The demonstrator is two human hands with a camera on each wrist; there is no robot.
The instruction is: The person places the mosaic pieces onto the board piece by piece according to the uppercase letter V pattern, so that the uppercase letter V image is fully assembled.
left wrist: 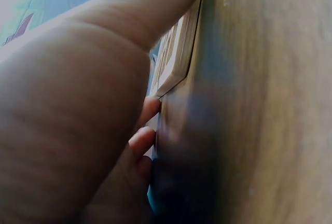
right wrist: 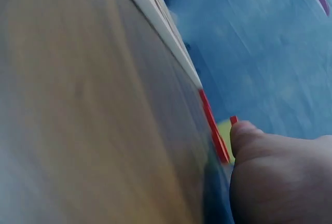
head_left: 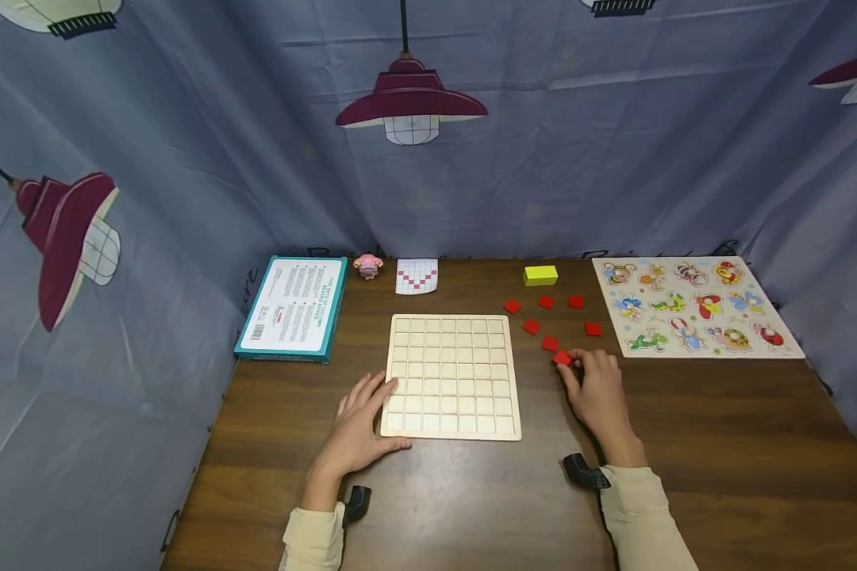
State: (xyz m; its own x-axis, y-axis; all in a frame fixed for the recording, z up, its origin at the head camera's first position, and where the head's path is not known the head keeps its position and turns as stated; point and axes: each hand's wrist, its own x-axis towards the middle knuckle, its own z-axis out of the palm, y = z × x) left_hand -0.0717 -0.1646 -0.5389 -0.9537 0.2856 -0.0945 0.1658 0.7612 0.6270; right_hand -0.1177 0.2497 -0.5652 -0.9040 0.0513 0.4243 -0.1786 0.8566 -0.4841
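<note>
A square wooden grid board (head_left: 453,377) lies flat on the table. At its lower left corner rests my left hand (head_left: 353,432), fingers spread, index at the left edge and thumb along the near edge. In the left wrist view the thumb (left wrist: 171,1) overlaps the board's side (left wrist: 181,58). My right hand (head_left: 600,396) pinches a red square tile (head_left: 562,358) between thumb and index finger, right of the board. The tile's edge (right wrist: 233,120) shows past the thumb tip in the right wrist view. Several loose red tiles (head_left: 532,326) lie just beyond that hand.
A card with a red V pattern (head_left: 416,277) lies behind the board, beside a small pink figurine (head_left: 367,266). The teal-edged box (head_left: 293,309) is at back left. A yellow block (head_left: 539,275) and an insect puzzle board (head_left: 696,309) stand at back right.
</note>
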